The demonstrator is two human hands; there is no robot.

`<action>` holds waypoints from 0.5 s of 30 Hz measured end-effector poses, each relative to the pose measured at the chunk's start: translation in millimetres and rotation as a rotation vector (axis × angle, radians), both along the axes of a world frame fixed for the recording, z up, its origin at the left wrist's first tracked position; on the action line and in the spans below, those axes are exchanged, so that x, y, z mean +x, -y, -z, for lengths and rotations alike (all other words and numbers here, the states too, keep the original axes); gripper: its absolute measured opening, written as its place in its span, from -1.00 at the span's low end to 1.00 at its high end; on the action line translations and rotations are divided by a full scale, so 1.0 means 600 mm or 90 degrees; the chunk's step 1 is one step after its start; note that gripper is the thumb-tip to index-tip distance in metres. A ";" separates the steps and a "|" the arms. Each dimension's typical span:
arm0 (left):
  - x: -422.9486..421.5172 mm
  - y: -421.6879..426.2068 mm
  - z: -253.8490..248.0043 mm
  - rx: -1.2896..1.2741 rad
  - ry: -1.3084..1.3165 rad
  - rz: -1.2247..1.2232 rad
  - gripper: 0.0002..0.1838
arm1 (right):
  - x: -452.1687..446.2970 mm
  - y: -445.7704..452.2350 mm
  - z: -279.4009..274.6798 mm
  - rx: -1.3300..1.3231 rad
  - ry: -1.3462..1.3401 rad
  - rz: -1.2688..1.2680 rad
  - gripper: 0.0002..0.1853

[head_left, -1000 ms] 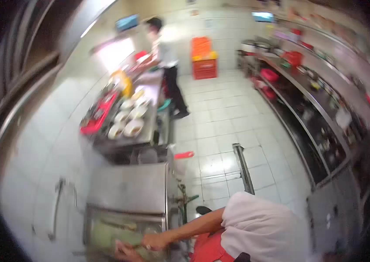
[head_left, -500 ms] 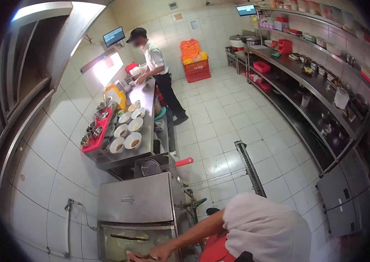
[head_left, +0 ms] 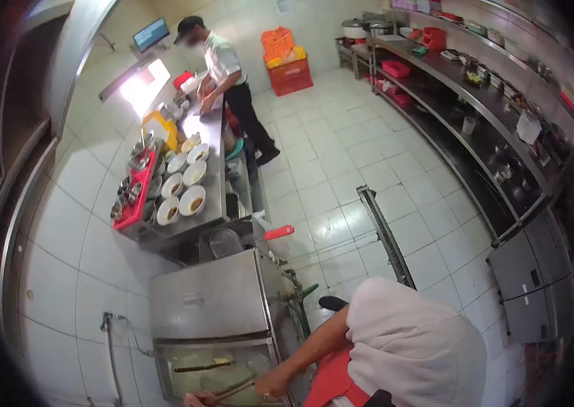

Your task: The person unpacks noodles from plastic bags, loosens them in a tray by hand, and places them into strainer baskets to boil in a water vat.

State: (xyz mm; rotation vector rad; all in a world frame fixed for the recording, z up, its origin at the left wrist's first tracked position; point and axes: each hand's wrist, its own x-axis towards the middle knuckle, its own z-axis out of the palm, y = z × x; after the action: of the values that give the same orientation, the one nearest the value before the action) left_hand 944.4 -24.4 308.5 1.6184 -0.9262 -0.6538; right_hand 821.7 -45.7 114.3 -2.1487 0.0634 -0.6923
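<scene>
My right hand (head_left: 272, 383) reaches over an open metal vat (head_left: 274, 349) of pale, cloudy liquid. Its fingers are wrapped round long thin brown sticks (head_left: 234, 389) that look like cooking chopsticks. At their far end, on the bottom edge, is a blurred pinkish shape (head_left: 195, 399); it may be part of my left hand, but I cannot make it out. A dark brown bar (head_left: 203, 366) lies across the vat behind the sticks. Behind the opening, a flat steel cover (head_left: 205, 295) slopes up.
A strainer with a red handle (head_left: 279, 232) rests behind the vat. White bowls (head_left: 192, 201) with brown sauce and a red tray (head_left: 135, 203) of metal cups stand on the steel counter. A co-worker (head_left: 224, 68) works at its far end. Steel shelves (head_left: 449, 95) line the right wall.
The view has tilted and shifted, so the room sits higher and further left. My right hand has moved right, away from the pinkish shape, and more of the sticks shows.
</scene>
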 end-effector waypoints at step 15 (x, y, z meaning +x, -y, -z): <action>0.051 0.125 -0.121 -0.238 -0.044 0.169 -0.52 | -0.412 0.099 -0.316 0.620 -0.034 0.260 -0.79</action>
State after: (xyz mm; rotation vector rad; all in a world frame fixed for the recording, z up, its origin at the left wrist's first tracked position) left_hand 974.9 -99.2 380.8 1.1458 -1.1482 -0.6666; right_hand 574.6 -104.8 304.0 -1.2095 0.7287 -0.6403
